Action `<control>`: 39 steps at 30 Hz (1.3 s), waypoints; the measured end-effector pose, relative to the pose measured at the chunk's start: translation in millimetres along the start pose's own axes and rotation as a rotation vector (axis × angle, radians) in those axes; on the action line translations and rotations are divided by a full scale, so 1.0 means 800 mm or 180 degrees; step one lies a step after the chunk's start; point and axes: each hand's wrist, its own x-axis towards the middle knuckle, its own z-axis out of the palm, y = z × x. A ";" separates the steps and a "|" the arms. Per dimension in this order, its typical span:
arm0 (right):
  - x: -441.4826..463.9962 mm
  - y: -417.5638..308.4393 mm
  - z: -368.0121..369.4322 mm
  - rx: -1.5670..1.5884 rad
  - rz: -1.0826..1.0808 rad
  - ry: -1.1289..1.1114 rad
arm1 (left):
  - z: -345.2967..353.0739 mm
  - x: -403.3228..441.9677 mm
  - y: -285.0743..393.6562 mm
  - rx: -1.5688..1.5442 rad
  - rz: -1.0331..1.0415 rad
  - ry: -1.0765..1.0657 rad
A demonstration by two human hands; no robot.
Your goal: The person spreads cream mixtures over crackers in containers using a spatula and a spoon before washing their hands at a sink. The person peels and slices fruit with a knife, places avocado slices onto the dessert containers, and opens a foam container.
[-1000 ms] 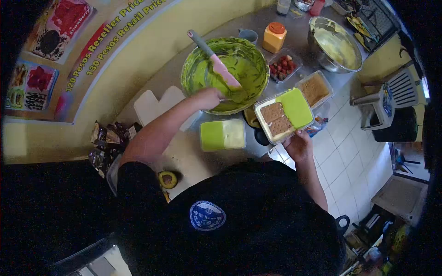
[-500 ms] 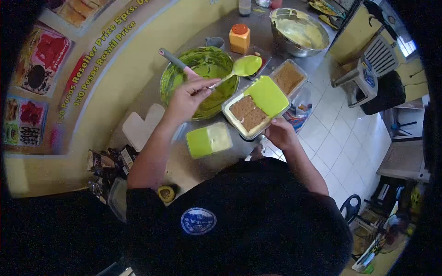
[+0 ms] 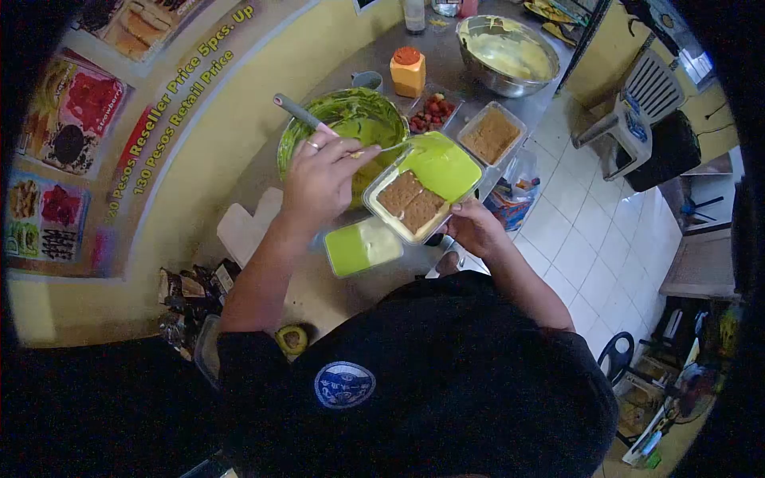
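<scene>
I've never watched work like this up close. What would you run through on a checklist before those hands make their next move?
1. Tub held: ok, the right hand grips its edge.
2. Spoon in hand: ok, the left hand has its handle.
3. Spoon tip touching the green cream in the tub: cannot tell from this angle.
4. Green cream across the whole tub: not ok, the biscuits are uncovered.
5. Left hand clear of the spatula: cannot tell, they overlap in this view.
6. Green cream available in the bowl: ok, some shows inside.
</scene>
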 end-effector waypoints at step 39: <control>0.027 -0.231 -0.149 0.1657 -0.0351 -0.0281 | 0.206 0.242 0.016 -0.4498 -0.2195 -0.0958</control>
